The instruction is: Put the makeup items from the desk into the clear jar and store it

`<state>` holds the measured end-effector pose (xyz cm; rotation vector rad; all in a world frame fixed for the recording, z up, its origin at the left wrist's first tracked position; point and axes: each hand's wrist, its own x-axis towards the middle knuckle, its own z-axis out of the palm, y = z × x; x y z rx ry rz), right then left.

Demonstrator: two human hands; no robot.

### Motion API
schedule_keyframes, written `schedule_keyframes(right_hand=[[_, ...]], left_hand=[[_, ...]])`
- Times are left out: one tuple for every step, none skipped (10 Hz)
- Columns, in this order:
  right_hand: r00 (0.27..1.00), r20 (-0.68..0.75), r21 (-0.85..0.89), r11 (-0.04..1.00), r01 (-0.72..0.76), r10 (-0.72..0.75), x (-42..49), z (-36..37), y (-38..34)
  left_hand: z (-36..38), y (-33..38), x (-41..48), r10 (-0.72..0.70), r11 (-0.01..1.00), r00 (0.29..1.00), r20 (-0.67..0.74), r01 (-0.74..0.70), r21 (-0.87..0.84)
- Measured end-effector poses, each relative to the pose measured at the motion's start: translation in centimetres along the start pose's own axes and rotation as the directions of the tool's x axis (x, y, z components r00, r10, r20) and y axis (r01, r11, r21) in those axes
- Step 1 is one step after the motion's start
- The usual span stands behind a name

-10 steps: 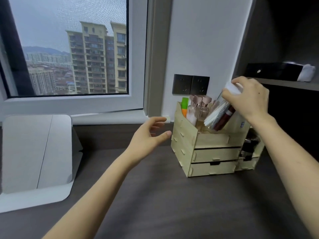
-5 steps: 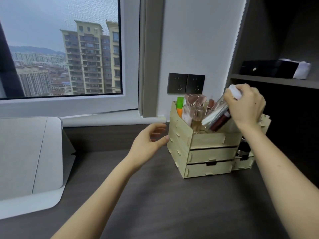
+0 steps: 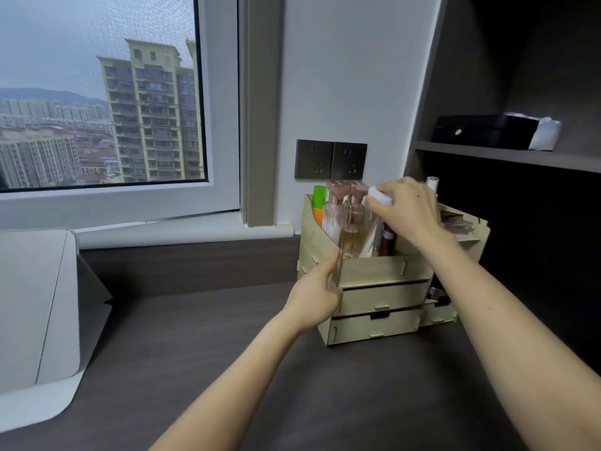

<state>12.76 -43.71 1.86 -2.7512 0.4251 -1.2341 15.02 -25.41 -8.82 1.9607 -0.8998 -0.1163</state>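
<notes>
Right hand (image 3: 408, 211) above the top of the wooden organizer (image 3: 374, 271), fingers curled down around the clear jar (image 3: 379, 227), white lid end poking out at the thumb side. The jar stands roughly upright in the organizer's open top compartment, with makeup sticks inside it; a dark red tube shows through the wall just below the hand. Whether the jar's base rests on the compartment floor cannot be told, as the front wall hides it.

Left hand (image 3: 317, 296) pressed against the organizer's near left corner, thumb up along the edge, palm on the side wall; fingers hidden behind the corner, so the grip is a bracing hold on the box, closed no further than that.

Just left of the right hand, in the same top compartment: two pink-capped bottles (image 3: 344, 209), and beyond them an orange tube with a green cap (image 3: 319, 203). Below the right hand, two shut drawers in the organizer's front. Behind the right hand, a pale stick stands up past the knuckles, and flat packets lie in the organizer's rear section.

The organizer sits on a dark desk (image 3: 211, 369). Far left of the left hand, a white folding stand (image 3: 35, 307). Above and right of the right hand, a shelf with a black box (image 3: 484, 131).
</notes>
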Motion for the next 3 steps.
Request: schedule_keyframes(right_hand=[[0.998,0.054,-0.013,1.000,0.010,-0.009,0.34,0.64,0.24],[0.995,0.097,-0.058,0.998,-0.013,0.018,0.67,0.57,0.81],[0.991,0.127,-0.205,0.979,-0.009,0.035,0.38,0.22,0.53]], left_hand=[[-0.03,-0.23,0.20,0.000,1.000,1.000,0.000,0.000,-0.002],[-0.12,-0.53,0.14,0.014,1.000,1.000,0.010,-0.014,-0.002],[-0.23,-0.03,-0.14,-0.002,1.000,1.000,0.008,0.002,-0.031]])
